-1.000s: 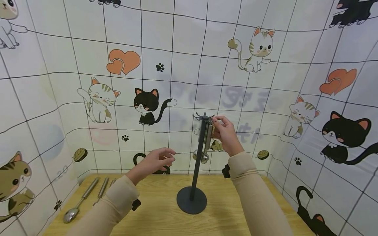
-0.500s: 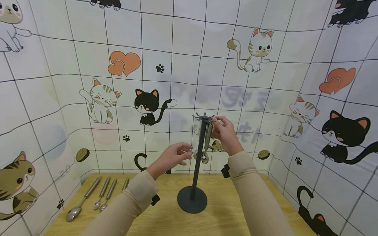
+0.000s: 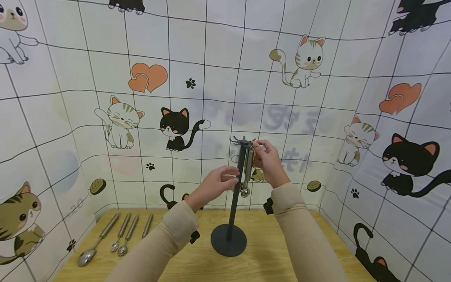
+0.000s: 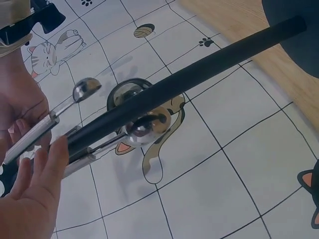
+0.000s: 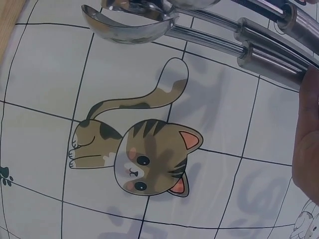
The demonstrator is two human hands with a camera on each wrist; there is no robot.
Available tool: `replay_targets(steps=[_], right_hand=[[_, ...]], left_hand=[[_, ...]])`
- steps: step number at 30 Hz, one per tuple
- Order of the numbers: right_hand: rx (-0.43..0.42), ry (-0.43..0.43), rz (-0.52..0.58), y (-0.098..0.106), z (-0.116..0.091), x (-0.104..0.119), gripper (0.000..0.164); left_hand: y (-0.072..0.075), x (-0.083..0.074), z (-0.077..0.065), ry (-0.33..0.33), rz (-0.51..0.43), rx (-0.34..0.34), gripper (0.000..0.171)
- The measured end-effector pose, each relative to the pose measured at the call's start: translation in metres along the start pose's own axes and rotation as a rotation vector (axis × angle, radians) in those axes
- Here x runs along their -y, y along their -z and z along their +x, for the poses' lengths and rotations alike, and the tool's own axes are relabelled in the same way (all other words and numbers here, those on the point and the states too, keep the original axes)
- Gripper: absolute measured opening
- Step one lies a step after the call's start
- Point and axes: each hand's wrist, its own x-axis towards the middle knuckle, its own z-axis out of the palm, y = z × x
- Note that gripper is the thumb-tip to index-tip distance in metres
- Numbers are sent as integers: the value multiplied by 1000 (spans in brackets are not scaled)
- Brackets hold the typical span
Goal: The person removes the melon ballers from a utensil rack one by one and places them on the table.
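A dark grey hook stand [image 3: 235,203] rises from a round base, with a ring of hooks at its top. Several metal spoons [image 3: 248,164] with tubular handles hang there, their round bowls pointing down. My right hand [image 3: 270,163] pinches the top end of one spoon's handle right at the hooks. In the right wrist view, spoon bowls [image 5: 132,31] show along the upper edge, beside part of that hand. My left hand [image 3: 215,183] is at the pole's left side, fingers loosely bent, fingertips right at the pole [image 4: 174,82] in the left wrist view.
On the left of the wooden table [image 3: 186,258] lie a large spoon [image 3: 95,244], two small spoons [image 3: 124,239] and another handle [image 3: 148,225] partly behind my left sleeve. A cat-print cloth [image 3: 225,78] surrounds the table at the back and sides.
My left hand has moved right and slightly up to the pole, uncovering more of the spoons on the table. My right hand has stayed at the hooks.
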Motion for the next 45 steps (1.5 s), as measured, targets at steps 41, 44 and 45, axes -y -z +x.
replay_targets(steps=[41,44,45], right_hand=[[-24,-35,-4,-12,2,2,27],[-26,-41,8,-11,3,3,26],[-27,-45,5,-11,2,3,25]], left_hand=[[-32,-28,33,46,-11,-201,37],[-35,-31,35,34,5,-216,38],[-36,-30,36,31,9,-222,37]])
